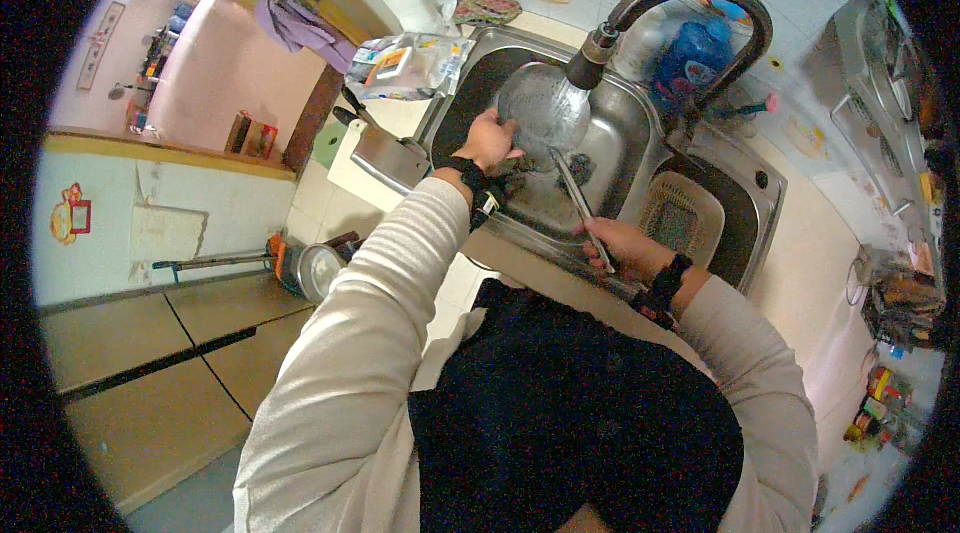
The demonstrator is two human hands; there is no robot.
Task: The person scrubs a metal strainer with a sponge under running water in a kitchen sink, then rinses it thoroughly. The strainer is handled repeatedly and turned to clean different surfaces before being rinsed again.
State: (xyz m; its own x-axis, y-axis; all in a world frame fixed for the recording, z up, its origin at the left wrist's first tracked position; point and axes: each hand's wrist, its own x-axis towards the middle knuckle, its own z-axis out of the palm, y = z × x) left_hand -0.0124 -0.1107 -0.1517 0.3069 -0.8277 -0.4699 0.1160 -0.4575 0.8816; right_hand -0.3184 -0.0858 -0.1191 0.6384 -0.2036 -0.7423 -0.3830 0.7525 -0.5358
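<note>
Over the left basin of a stainless steel sink (641, 221), my left hand (491, 141) grips the rim of a round, shiny vessel or lid (532, 101), whose exact kind I cannot tell. Water from the gooseneck faucet's spray head (589, 67) runs onto it. My right hand (626, 246) is closed around the end of a long metal utensil (576, 191), perhaps tongs or chopsticks. Its far tip reaches to the lower edge of the round piece. Something dark lies near the drain, partly behind the utensil.
A beige plastic basket (712, 214) sits in the right basin. Left of the sink are a metal knife holder (390, 158), a plastic package (409, 66) and a paper roll (411, 1). A blue plastic bottle (694, 56) stands behind the faucet.
</note>
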